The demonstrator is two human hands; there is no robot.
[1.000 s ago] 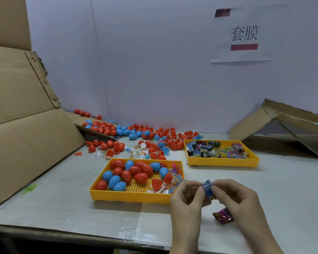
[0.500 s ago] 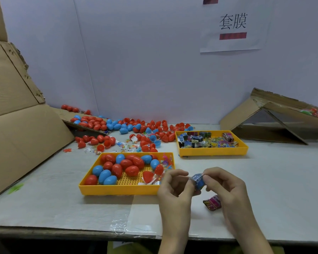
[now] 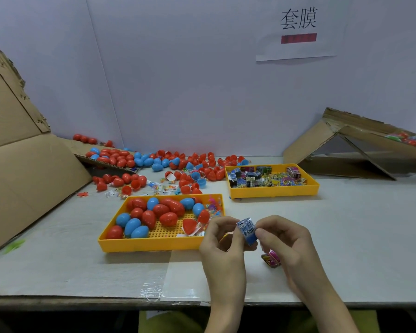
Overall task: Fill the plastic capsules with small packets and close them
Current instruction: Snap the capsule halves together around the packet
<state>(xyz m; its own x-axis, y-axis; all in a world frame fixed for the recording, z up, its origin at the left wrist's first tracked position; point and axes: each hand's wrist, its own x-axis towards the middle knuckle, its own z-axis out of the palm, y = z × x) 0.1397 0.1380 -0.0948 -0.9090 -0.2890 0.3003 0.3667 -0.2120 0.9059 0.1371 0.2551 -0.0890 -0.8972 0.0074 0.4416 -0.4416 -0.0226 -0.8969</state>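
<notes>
A small blue packet (image 3: 246,230) is pinched between my left hand (image 3: 222,243) and my right hand (image 3: 285,241), held just above the table near its front edge. A pink packet (image 3: 271,258) lies on the table under my right hand. Left of my hands stands a yellow tray (image 3: 149,245) holding several closed red and blue capsules (image 3: 151,215), an open red capsule half (image 3: 189,225) and small packets. A second yellow tray (image 3: 274,192) farther back is full of colourful packets.
Several loose red and blue capsules and halves (image 3: 168,164) are strewn along the back wall. A big cardboard sheet (image 3: 17,164) leans at the left; a collapsed cardboard box (image 3: 360,145) lies at the back right. The table's front edge (image 3: 106,300) runs below my hands.
The view shifted slightly; my hands stayed at the front of the table and kept working the blue packet, which now shows more of its barcoded face.
</notes>
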